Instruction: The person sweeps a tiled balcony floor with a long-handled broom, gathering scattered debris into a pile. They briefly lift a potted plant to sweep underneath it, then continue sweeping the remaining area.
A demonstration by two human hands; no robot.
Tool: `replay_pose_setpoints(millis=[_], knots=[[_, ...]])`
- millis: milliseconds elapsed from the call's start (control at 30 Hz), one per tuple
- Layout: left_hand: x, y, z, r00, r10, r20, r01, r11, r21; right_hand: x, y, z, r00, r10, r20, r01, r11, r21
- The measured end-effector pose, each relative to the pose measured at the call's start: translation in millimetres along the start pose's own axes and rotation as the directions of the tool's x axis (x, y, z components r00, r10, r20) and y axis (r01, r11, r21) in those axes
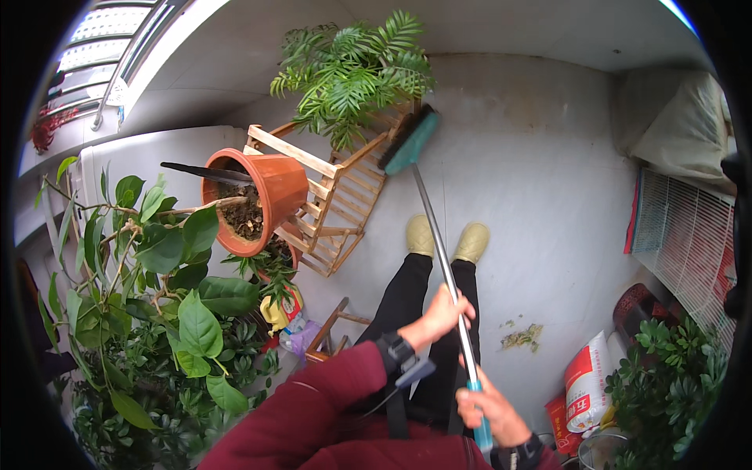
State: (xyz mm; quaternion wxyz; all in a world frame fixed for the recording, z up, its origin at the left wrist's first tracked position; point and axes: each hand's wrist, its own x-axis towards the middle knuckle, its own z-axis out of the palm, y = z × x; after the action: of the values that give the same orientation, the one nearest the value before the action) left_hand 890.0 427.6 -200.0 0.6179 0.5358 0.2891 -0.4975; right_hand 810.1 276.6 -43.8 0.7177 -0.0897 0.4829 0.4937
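Both hands hold a long broom with a silver pole. My left hand is wrapped round the middle of the pole. Lower down, my right hand grips the teal handle end. The teal broom head with dark bristles reaches far ahead, beside the wooden plant stand, on the grey floor or against its side; I cannot tell if they touch. A small heap of yellowish debris lies on the floor, right of my legs.
On the stand are a terracotta pot with soil and a leafy palm. Broad-leaved branches spread at left. At right are a white wire rack, a red-and-white sack and a bushy plant. A small wooden stool stands by my left leg.
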Motion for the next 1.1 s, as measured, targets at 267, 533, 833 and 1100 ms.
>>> replay_pose_setpoints(millis=[267, 533, 833, 1100], knots=[[18, -6, 38, 0.972, -0.191, 0.138, 0.167, 0.971, 0.172, -10, 10, -10, 0.990, -0.065, -0.123, 0.076, 0.993, 0.094], [42, -32, -11, 0.958, -0.190, 0.213, 0.166, 0.978, 0.129, -70, 49, -67, 0.927, -0.137, -0.350, 0.068, 0.977, -0.202], [306, 16, -226, 0.681, 0.679, -0.272, 0.088, 0.293, 0.952, -49, 91, -159, 0.621, -0.455, -0.639, -0.278, 0.634, -0.722], [471, 58, -321, 0.556, 0.828, -0.074, 0.287, -0.108, 0.952, 9, 92, -216, 0.503, -0.255, -0.826, -0.436, 0.750, -0.497]])
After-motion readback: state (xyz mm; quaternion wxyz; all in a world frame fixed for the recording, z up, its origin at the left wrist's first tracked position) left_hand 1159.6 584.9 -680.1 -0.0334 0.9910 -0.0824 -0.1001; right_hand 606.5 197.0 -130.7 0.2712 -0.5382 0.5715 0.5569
